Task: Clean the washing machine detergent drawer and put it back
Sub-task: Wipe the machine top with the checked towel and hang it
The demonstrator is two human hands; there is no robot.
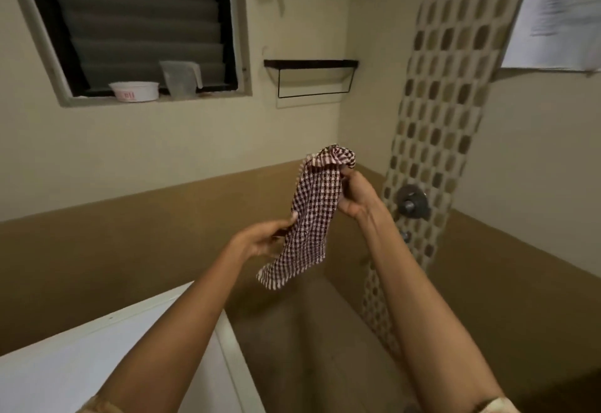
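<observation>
White panel [97, 347]: smooth, flat, lower left.
Left hand [263, 240]: pinches the cloth's side edge.
Checked cloth [312, 214]: woven, fringed, hanging in open air between both hands.
Right hand [357, 198]: grips the bunched top.
Wall valve [412, 201]: round metal, near the right hand.

**Sill, shelf, machine top and floor**

The window sill [208, 96] runs along the bottom of the shuttered window [140, 22]. Two things stand on it, near its middle: a low white bowl [134, 90] with red print, and just right of it a clear plastic measuring cup [179, 79], upright, close to the bowl but not plainly touching it. Right of the window, at about sill height, a dark wire-framed wall shelf [310, 63] is fixed to the wall; what it carries cannot be told. Far below the window, on the left, is a flat white appliance top [65, 357], and right of that the brown floor [309, 347].
</observation>
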